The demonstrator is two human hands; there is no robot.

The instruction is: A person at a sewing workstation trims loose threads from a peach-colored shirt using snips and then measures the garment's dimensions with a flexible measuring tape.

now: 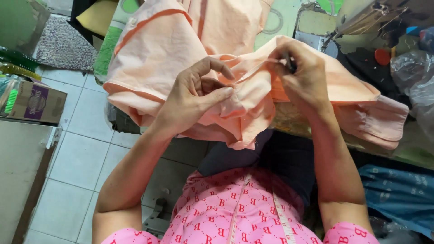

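A peach-coloured garment [158, 49] hangs bunched in front of me, over my lap. My left hand [194, 97] pinches a fold of this fabric between thumb and fingers near its middle. A little to the right, my right hand [303, 74] grips another fold of the same garment, with a small dark tool, partly hidden, between its fingers. A thin strip of the fabric is stretched taut between the two hands. A sleeve cuff [384, 122] of the garment trails off to the right.
A sewing machine [361, 18] stands at the upper right beside a crumpled plastic bag [413, 77]. A cardboard box [34, 101] sits on the tiled floor [86, 153] at left. A measuring tape [282, 217] hangs over my pink patterned top.
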